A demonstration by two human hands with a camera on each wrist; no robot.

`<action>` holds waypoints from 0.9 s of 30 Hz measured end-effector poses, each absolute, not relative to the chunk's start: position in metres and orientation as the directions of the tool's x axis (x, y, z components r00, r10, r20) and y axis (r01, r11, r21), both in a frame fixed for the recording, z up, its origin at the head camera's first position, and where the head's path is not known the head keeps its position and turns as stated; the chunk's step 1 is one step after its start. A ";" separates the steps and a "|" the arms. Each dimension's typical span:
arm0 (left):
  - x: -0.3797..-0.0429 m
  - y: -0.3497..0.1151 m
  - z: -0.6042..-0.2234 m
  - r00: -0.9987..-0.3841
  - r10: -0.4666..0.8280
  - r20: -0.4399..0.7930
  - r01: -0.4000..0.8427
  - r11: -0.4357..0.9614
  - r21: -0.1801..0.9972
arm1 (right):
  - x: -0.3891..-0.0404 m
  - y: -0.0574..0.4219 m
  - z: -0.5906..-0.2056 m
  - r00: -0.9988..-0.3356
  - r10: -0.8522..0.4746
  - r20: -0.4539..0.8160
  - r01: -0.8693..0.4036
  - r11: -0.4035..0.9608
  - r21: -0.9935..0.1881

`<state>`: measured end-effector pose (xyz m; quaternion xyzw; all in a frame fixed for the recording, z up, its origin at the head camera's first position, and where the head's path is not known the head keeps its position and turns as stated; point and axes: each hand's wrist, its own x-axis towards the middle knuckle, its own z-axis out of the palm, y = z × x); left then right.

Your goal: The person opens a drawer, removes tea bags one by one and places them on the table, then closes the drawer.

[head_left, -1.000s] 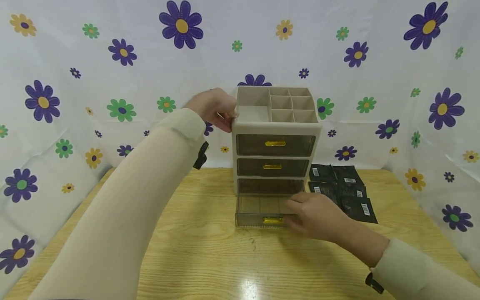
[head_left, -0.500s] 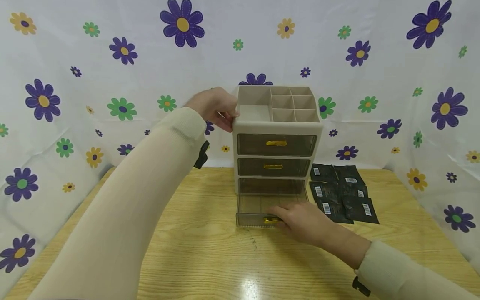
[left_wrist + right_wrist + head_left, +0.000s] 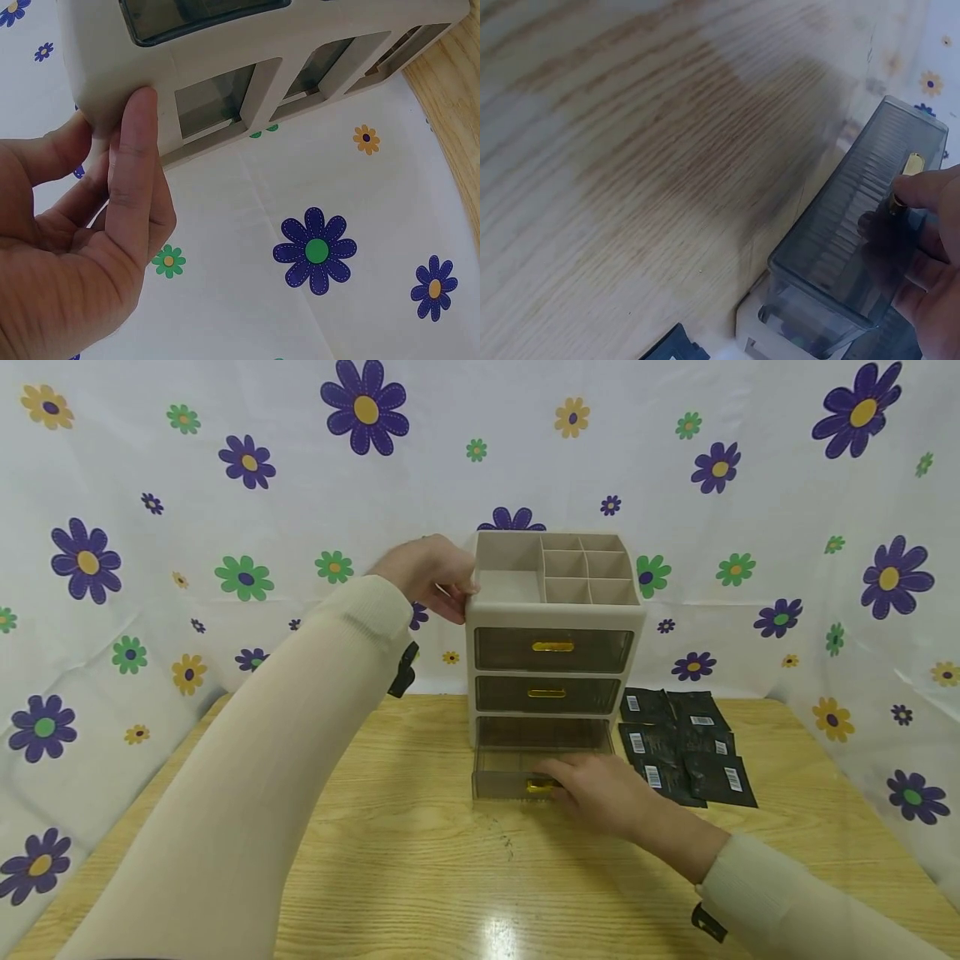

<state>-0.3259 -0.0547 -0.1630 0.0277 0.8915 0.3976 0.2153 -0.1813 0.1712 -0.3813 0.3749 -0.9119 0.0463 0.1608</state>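
Note:
A cream desktop drawer organizer point(image 3: 555, 617) stands on the table, with divided compartments on top and smoky drawers with gold handles below. My left hand point(image 3: 435, 578) grips its upper left corner; the left wrist view shows the thumb and fingers point(image 3: 135, 142) around that corner. The bottom drawer point(image 3: 498, 786) is pulled partway out, and no contents show in it. At its front, my right hand point(image 3: 603, 789) pinches the drawer's front panel. In the right wrist view the thumb lies on the gold handle point(image 3: 913, 165), while the fingers reach behind the clear panel.
Several flat black packets point(image 3: 678, 747) with white barcode labels lie on the wooden table point(image 3: 390, 860) right of the organizer. A white flower-print cloth point(image 3: 300, 468) hangs behind and along both sides.
My right hand has moved left onto the bottom drawer's handle. The drawer has slid slightly inward, toward the organizer. The left hand keeps its place at the corner.

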 end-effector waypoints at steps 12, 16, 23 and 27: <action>-0.328 -0.055 -0.164 -0.904 0.219 -0.367 -0.131 0.675 0.726 | -0.203 0.169 -0.386 -0.636 -0.618 0.463 -0.625 0.764 0.160; -0.329 -0.054 -0.164 -0.900 0.220 -0.376 -0.141 0.670 0.729 | -0.212 0.169 -0.390 -0.556 -0.621 0.552 -0.600 0.760 0.250; -0.331 -0.054 -0.165 -0.893 0.227 -0.389 -0.151 0.662 0.734 | -0.219 0.164 -0.396 -0.570 -0.613 0.547 -0.553 0.779 0.295; -0.331 -0.054 -0.165 -0.897 0.221 -0.383 -0.151 0.661 0.735 | -0.224 0.162 -0.395 -0.603 -0.594 0.532 -0.518 0.799 0.306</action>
